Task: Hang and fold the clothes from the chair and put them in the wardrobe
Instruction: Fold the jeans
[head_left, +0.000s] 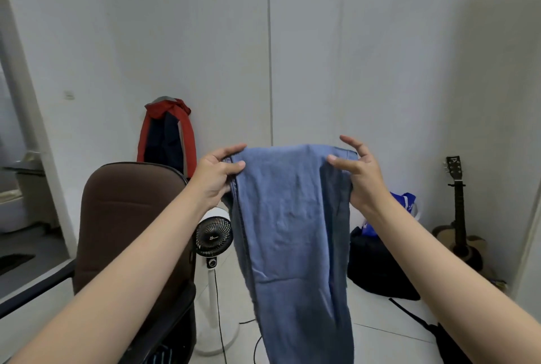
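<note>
While the left hand (215, 178) pinches one top corner of the jeans (292, 217) between thumb and curled fingers, the right hand (361, 175) grips the opposite edge, thumb pressed against the cloth and the other fingers partly spread above it. Both hands hold the jeans at chest height, arms extended, in front of the pale wall. The garment hangs lengthwise between them, doubled along its length so far as can be judged, its lower end running out of view at the bottom.

Just left of the hands stands the brown chair (126, 217); its backrest shows no clothes, though the seat is hidden behind the left arm. A red and navy jacket (167, 135) hangs against the wall behind the chair. Whether it belongs to the task cannot be told. A small fan (213, 235), a dark bag (377, 270) and a guitar (459, 223) stand on the floor.

Assessment: folding of the jeans is under way, not finished. No wardrobe interior is visible, so nothing can be confirmed as stored. Remaining: complete the fold and put the jeans away.
</note>
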Tool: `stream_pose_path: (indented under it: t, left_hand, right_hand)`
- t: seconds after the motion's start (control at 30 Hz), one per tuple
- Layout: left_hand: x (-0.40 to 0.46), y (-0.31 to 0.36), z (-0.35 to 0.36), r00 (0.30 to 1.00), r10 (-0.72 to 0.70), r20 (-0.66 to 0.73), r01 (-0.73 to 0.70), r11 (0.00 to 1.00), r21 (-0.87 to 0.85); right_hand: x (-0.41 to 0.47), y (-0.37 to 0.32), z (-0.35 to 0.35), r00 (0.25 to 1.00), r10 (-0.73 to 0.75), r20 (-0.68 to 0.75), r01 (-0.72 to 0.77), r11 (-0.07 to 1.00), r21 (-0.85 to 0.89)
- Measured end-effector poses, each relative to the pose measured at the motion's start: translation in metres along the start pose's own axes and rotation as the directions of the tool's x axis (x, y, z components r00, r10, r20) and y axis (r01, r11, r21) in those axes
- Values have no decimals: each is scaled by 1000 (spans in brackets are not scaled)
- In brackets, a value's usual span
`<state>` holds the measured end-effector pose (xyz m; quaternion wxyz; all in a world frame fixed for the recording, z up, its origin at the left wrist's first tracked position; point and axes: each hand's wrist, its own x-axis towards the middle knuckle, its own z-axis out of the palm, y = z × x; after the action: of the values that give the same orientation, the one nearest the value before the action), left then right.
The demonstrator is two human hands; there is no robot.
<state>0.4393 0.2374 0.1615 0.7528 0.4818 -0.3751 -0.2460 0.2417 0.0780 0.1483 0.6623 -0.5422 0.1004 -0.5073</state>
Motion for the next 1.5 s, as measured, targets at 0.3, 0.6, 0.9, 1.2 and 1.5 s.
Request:
stream_pose_path:
  t: [0.3,0.6,0.9,1.2,1.5]
  left_hand:
    - [-3,15,14,987,-124,100,109,984,141]
    - [11,-3,32,998,53,31,-51,995,-89]
    - [16,16,7,978,171,120,-209,832,514]
    - [20,18,24,966,223,-128,-175,934,310]
    - [22,15,16,924,382,-20,-341,847,407]
  right_hand:
    - [-1,-7,-8,922,-350,168,373,679,-632]
    - [2,-11,-18,985,60,-159,-65,997,-28]
    - [16,-33,-26,981,-185,66,182,732,-656]
    - [17,-28,-27,909,-401,-111,209,672,-711]
    - [19,-32,-18,838,-546,10,477,722,-502]
